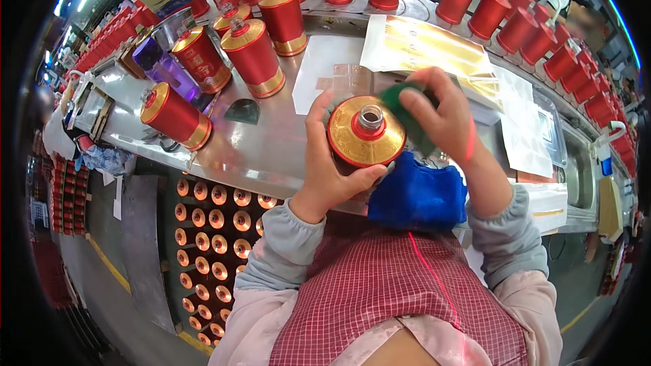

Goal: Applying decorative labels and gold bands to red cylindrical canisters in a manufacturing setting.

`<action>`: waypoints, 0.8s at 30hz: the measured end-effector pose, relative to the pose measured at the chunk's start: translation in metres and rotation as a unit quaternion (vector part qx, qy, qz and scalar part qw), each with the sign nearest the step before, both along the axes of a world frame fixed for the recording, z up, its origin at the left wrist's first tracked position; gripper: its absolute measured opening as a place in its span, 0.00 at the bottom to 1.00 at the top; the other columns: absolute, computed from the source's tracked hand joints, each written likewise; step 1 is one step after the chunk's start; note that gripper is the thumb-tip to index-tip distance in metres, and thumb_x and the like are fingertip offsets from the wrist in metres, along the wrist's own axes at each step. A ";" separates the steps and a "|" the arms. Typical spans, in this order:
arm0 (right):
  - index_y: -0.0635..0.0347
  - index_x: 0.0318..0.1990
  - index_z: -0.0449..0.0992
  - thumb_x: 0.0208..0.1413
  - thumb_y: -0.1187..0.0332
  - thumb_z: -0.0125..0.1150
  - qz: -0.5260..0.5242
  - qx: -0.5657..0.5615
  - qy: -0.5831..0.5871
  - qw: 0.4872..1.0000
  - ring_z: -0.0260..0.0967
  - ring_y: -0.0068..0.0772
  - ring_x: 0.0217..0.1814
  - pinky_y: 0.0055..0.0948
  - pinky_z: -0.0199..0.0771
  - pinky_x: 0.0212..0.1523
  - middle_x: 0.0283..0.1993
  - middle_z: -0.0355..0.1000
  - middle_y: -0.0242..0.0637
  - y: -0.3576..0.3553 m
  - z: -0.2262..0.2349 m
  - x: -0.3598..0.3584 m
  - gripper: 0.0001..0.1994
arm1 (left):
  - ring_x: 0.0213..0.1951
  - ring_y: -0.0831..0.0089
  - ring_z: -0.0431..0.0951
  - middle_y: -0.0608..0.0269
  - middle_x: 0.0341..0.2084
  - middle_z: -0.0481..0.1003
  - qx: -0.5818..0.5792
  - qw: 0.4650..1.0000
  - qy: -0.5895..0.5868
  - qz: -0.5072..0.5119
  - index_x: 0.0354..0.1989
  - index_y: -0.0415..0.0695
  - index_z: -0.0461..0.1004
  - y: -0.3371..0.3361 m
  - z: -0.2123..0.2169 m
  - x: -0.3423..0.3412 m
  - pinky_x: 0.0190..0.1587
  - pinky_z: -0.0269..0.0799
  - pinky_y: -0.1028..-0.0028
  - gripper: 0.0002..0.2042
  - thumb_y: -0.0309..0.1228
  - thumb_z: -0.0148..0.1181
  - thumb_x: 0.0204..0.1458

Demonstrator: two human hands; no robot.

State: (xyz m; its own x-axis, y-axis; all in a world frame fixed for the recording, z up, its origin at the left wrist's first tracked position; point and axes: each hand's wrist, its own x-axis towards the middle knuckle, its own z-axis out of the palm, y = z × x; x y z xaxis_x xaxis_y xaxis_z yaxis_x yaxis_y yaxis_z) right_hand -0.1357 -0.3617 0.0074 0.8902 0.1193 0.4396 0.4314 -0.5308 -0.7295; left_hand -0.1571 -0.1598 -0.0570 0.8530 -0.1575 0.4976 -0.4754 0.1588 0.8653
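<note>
My left hand (324, 175) is wrapped round a red bottle (354, 137) with a gold shoulder and a bare, uncapped neck. The bottle leans so that its top faces me. Between the thumb and fingers of my right hand (441, 112) is a dark green flat piece (401, 103), smeared by motion; it is at the bottle's right side, but whether it touches cannot be told. Just below the bottle, a bunched blue cloth (418, 193) lies at the table's front edge. Another dark green piece (242, 112) rests flat on the metal table to the left.
Several red and gold bottles (252, 57) stand at the left, beside a purple bottle (166, 71). Gold printed sheets (427, 44) lie behind my right hand. Red bottles (489, 13) line a conveyor at the back and right. Gold-topped bottles (218, 219) fill a space below the table, left.
</note>
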 end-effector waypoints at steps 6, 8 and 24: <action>0.63 0.42 0.72 0.53 0.67 0.64 0.022 -0.004 0.015 1.000 0.69 0.21 0.34 0.25 0.72 0.37 0.33 0.74 0.34 0.004 0.007 0.008 0.13 | 0.57 0.61 0.68 0.47 0.55 0.62 -0.030 0.999 0.006 -0.033 0.65 0.34 0.42 0.003 -0.002 -0.002 0.59 0.64 0.66 0.54 0.38 0.76 0.34; 0.62 0.42 0.74 0.53 0.68 0.64 -0.029 0.032 0.006 0.999 0.69 0.20 0.36 0.25 0.72 0.38 0.33 0.74 0.34 -0.008 0.014 0.013 0.12 | 0.57 0.62 0.68 0.47 0.56 0.62 -0.016 0.998 0.020 -0.053 0.64 0.34 0.44 0.004 -0.004 -0.001 0.60 0.63 0.66 0.53 0.38 0.76 0.34; 0.63 0.43 0.73 0.55 0.69 0.62 0.063 -0.009 0.016 0.998 0.69 0.20 0.38 0.21 0.70 0.42 0.36 0.73 0.31 0.014 0.011 0.017 0.10 | 0.55 0.63 0.68 0.50 0.53 0.65 -0.036 0.995 0.067 -0.061 0.62 0.34 0.51 0.003 0.006 -0.005 0.58 0.63 0.67 0.48 0.44 0.74 0.38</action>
